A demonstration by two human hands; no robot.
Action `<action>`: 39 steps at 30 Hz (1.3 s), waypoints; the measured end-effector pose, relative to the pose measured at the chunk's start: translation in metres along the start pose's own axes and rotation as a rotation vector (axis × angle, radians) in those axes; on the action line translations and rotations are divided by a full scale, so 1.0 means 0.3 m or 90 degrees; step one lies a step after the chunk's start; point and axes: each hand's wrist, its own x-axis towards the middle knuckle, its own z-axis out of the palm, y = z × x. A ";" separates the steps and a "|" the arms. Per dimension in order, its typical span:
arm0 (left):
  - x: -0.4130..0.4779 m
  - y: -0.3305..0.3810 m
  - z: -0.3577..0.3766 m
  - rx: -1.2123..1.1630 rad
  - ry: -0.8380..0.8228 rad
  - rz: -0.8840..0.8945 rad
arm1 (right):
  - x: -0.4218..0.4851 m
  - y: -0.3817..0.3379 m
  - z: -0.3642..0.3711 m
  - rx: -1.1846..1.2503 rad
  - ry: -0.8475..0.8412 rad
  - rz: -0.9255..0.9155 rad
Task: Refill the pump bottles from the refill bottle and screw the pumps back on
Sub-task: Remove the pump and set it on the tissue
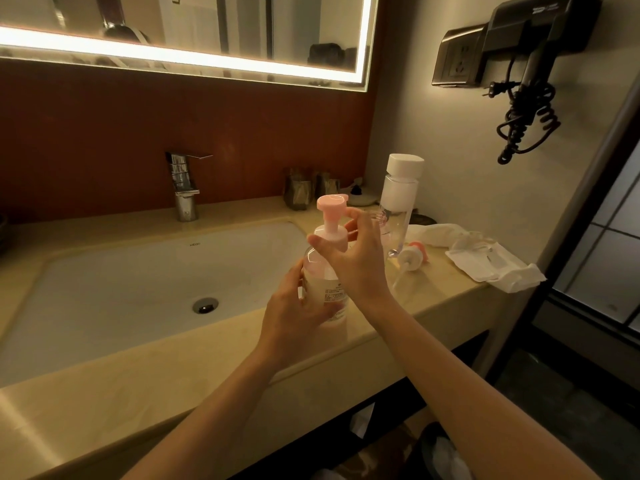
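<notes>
A clear pump bottle (325,289) with a pink pump (331,206) stands on the counter's front right, by the sink. My left hand (294,313) grips its body from the left. My right hand (356,254) wraps the pump's collar from the right. Behind them stands a tall clear refill bottle (398,206) with a white cap on, little liquid showing inside. A second pump (412,256) with an orange-pink head lies on its side on the counter beside the tall bottle, its tube pointing toward me. A second pump bottle is mostly hidden behind my right hand.
White sink basin (138,282) and chrome tap (185,185) at left. Dark cups (298,192) and a small dish stand at the back wall. Crumpled white wrappers (491,258) lie at the counter's right end. A wall hair dryer (530,64) hangs above right.
</notes>
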 end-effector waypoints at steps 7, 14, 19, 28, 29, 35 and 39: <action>0.002 -0.001 0.000 -0.006 -0.001 -0.004 | -0.017 0.004 -0.006 0.109 -0.045 -0.001; 0.000 0.002 0.002 -0.006 0.000 0.005 | 0.000 0.013 0.011 0.016 0.024 -0.012; 0.002 -0.006 -0.001 -0.006 0.000 0.002 | -0.018 0.021 0.004 0.111 0.001 0.005; 0.004 -0.004 0.001 -0.003 0.001 0.005 | 0.001 0.020 0.022 0.038 0.023 0.001; 0.004 -0.005 0.001 -0.001 0.002 0.005 | -0.003 0.021 0.022 0.048 0.021 0.005; 0.006 -0.011 0.003 0.010 0.007 0.010 | -0.022 0.021 0.008 0.133 -0.015 0.020; 0.005 -0.011 0.005 0.009 0.003 0.008 | -0.012 0.020 0.020 0.065 0.021 0.010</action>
